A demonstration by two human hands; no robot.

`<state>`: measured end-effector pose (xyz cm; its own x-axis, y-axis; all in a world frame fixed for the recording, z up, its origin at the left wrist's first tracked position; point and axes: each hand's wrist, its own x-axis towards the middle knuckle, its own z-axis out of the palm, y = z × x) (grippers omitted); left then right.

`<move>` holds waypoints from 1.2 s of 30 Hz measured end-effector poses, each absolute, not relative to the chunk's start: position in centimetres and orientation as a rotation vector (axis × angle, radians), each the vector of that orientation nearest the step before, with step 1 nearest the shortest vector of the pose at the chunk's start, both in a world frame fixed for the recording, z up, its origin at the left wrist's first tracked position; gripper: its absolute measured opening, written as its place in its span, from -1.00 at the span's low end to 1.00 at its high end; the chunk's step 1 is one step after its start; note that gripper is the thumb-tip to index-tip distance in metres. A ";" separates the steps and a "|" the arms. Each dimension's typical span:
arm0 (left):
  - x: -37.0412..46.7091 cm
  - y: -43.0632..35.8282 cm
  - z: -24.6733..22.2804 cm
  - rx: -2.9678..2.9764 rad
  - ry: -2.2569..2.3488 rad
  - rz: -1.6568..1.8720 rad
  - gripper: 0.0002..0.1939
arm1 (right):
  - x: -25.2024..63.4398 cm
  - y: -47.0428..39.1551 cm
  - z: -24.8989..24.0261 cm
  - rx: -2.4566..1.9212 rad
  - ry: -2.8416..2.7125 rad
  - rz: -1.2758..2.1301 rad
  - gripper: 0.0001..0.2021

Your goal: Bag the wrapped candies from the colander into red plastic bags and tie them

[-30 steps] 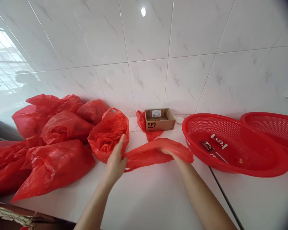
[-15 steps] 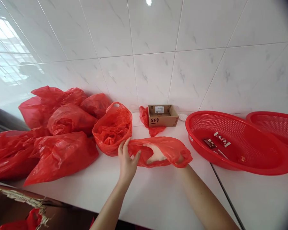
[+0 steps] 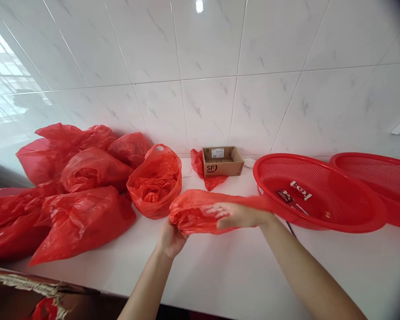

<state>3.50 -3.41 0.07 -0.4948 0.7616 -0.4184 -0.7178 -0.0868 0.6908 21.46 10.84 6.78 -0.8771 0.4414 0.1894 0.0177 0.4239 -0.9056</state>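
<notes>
A thin red plastic bag point(image 3: 196, 200) is stretched sideways above the white table. My left hand point(image 3: 171, 240) is closed round its bunched left end, with the fingers partly hidden behind the film. Over the front of the bag lies my right hand point(image 3: 240, 215), its fingers stretched out to the left and resting against the plastic. The bag's right end trails, blurred, to the near rim of a red basket. Just behind my left hand stands an open red bag point(image 3: 155, 182) stuffed with crumpled red plastic.
Several full red bags point(image 3: 86, 209) are heaped at the left. A small cardboard box point(image 3: 223, 168) stands by the tiled wall on a red bag. Two red perforated baskets point(image 3: 346, 213) fill the right side. At lower left is a torn carton point(image 3: 23, 284) with red plastic inside.
My right hand has come out of the bag and now lies flat on its front. My left hand has gone from spread fingers at the bag's edge to gripping its gathered left end.
</notes>
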 end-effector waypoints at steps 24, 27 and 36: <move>6.5 -5.7 -1.6 0.502 1.146 1.607 -0.81 | 19.3 8.0 -0.6 -0.745 -2.669 0.532 -0.71; 6.9 -6.1 -0.7 0.440 1.052 1.502 -0.76 | 19.0 10.5 -1.2 -1.104 -2.783 0.414 -0.58; 2.9 -5.7 -0.8 0.181 1.129 1.812 -0.59 | 21.7 11.7 2.4 -1.039 -2.803 0.461 -0.76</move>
